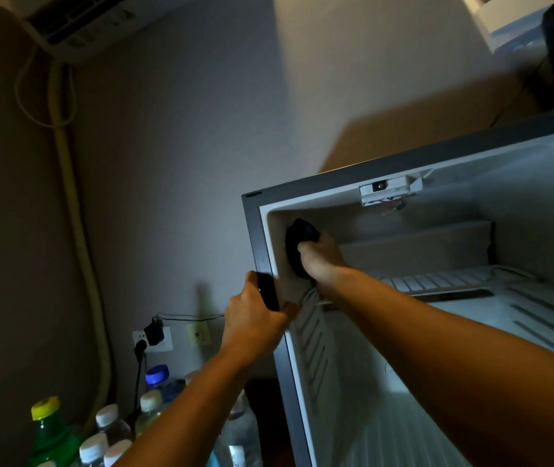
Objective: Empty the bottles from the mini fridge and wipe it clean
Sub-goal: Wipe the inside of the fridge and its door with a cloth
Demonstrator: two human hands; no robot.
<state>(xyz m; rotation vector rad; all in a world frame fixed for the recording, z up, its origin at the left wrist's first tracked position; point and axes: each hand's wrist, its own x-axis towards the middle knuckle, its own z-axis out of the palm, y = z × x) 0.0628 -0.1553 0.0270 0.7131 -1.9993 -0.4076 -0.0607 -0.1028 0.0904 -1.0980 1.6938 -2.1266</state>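
Cloth (pixel 297 244), dark, soft and bunched, sits clenched in the right hand (pixel 319 261) against the mini fridge (pixel 538 203) upper left inner wall; it should mould into corners. Left hand (pixel 253 318) grips the cabinet's front edge; bottles (pixel 107 429) stand outside, lower left

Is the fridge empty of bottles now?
Seemingly yes: the visible fridge interior holds only a shelf; bottles stand outside. Its lowest part is hidden.

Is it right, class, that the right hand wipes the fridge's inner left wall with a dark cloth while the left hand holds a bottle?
Not quite. In the head view the left hand grips the fridge's front edge, not a bottle. The right hand does press the dark cloth against the inner left wall.
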